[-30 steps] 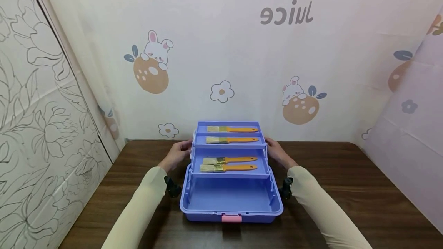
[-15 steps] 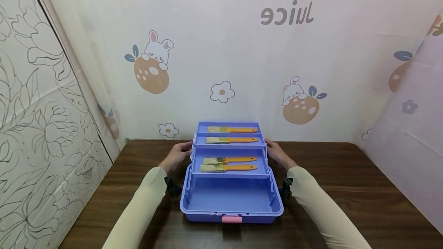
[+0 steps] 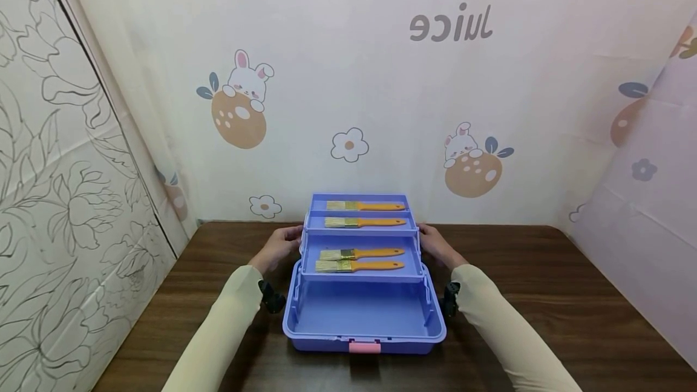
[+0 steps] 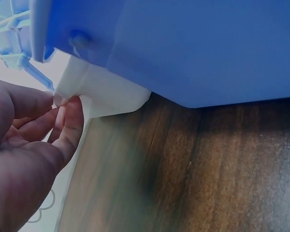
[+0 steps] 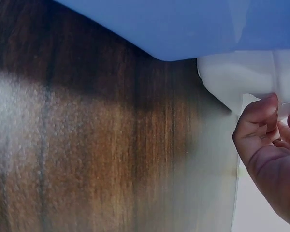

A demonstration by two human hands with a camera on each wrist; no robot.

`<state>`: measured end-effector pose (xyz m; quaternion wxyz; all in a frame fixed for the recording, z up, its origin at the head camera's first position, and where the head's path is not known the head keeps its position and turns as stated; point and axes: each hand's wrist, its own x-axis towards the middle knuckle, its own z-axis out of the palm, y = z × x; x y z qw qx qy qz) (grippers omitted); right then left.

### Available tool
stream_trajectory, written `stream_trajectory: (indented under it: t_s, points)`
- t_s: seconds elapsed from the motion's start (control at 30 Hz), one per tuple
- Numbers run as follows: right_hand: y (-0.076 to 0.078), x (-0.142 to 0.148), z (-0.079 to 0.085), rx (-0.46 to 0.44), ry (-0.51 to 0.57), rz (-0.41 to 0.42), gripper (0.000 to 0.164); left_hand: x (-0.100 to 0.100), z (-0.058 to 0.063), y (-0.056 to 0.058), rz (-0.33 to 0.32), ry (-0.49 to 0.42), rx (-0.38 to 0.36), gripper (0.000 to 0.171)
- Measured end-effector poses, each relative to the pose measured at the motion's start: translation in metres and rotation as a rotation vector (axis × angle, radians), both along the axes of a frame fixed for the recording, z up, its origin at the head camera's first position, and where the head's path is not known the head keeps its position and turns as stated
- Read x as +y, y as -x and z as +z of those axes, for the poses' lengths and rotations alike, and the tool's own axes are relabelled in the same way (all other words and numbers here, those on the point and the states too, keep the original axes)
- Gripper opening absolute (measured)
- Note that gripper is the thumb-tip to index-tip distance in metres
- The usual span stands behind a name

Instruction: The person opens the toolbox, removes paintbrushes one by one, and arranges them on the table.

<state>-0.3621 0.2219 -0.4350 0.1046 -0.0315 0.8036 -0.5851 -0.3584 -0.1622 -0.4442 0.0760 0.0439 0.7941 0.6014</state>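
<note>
An open blue-purple toolbox (image 3: 316, 342) stands on the table, its trays unfolded in steps above the base. Several paintbrushes with orange handles and pale bristles lie in the trays: a pair on the lowest tray (image 3: 414, 268), one paintbrush (image 3: 381, 222) on the tray above, another paintbrush (image 3: 381, 206) at the top. My left hand (image 3: 278, 248) pinches the edge of the white lid (image 4: 106, 89) behind the box, thumb and fingers meeting on it. On the opposite side, my right hand (image 3: 438, 247) pinches the lid's other edge; some of its fingertips are hidden.
The dark wooden table (image 3: 544, 307) extends to both sides of the toolbox. A printed curtain (image 3: 348, 77) hangs right behind the table's far edge. At the toolbox front is a pink latch (image 3: 365, 348). Black wrist cameras sit close beside the box's sides.
</note>
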Motion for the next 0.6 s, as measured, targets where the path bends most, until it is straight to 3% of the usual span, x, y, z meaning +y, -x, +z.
stream_trajectory:
  t_s: [0.23,0.6]
  points:
    - [0.0,-0.002,-0.001,0.008,-0.027,-0.02,0.048,0.002,-0.003,-0.004,-0.018,0.009,0.016,0.042]
    - [-0.004,-0.004,0.005,0.029,-0.143,-0.067,0.049,0.007,-0.009,-0.012,-0.011,-0.063,0.004,0.045]
